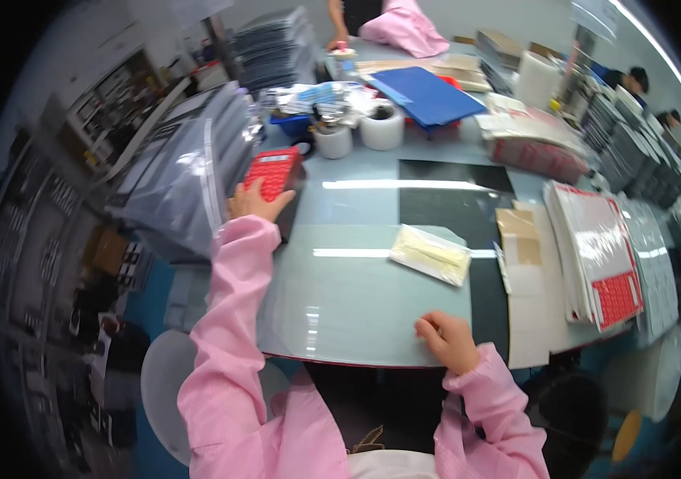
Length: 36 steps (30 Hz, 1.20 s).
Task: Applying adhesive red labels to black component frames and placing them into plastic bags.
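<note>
At the left side of the table, my left hand (259, 203) reaches onto the near end of a stack of red printed cards (276, 166). Its fingers are spread over the red surface, with the thumb out to the right; no card is lifted. By the front edge, my right hand (447, 340) rests with its fingers loosely curled in and nothing visible in them. Beyond it, on the glassy tabletop (356, 307), lies a clear plastic packet with pale yellow contents (431, 254).
Plastic-covered grey stacks (177, 164) stand left. White tape rolls (382, 128) and a blue folder (428, 94) lie at the back. Cardboard strips (525, 299) and bagged sheets with red print (592, 251) line the right. Across the table, a person's hand (339, 40) shows.
</note>
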Tool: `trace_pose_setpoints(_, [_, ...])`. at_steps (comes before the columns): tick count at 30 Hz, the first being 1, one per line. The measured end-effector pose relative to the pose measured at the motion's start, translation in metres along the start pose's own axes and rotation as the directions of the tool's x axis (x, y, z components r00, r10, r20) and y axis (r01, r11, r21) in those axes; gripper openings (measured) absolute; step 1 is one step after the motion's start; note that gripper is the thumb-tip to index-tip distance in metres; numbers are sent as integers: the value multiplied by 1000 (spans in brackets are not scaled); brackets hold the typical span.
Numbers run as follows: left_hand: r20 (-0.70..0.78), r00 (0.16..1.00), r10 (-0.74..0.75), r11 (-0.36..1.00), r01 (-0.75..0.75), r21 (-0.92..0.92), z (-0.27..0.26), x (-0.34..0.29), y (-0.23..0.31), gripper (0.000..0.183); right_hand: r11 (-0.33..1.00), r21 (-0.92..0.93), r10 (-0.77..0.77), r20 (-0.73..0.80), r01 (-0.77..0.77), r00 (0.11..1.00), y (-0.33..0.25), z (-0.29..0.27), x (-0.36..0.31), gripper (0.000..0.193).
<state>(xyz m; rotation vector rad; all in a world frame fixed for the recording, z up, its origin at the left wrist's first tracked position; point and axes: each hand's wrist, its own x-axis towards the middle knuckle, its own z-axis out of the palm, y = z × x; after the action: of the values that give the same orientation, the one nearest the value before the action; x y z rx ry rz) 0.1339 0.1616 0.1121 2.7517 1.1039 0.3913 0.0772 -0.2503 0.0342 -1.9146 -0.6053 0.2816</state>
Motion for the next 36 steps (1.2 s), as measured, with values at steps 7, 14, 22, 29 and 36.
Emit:
trace_pose_setpoints(7, [-271,929,252,968,-238,84,11,-30,6,84,693,-682,-383,-73,234,921,7,-24,56,39])
trace_pose_setpoints(14, [-362,685,632,709,-700,-86,-9,-139,18,60,484,-875,-288,-193,-31,938,68,-39,116,52])
trace_pose_setpoints(22, [-331,712,619,496,-681,-539,-20,-211,29,44,927,274,-251,-51,255,967,-37,-4,71,35])
trace_pose_setpoints(29, [-353,697,624,340,-649,-680,-17,-238,67,41,757,615,-293,19,220,956,-60,-12,-2,72])
trace_pose_setpoints(36, [-399,755,521,328,-608,-723,-15,-246,59,20,855,480,-267,87,195,960,-66,1,-9,78])
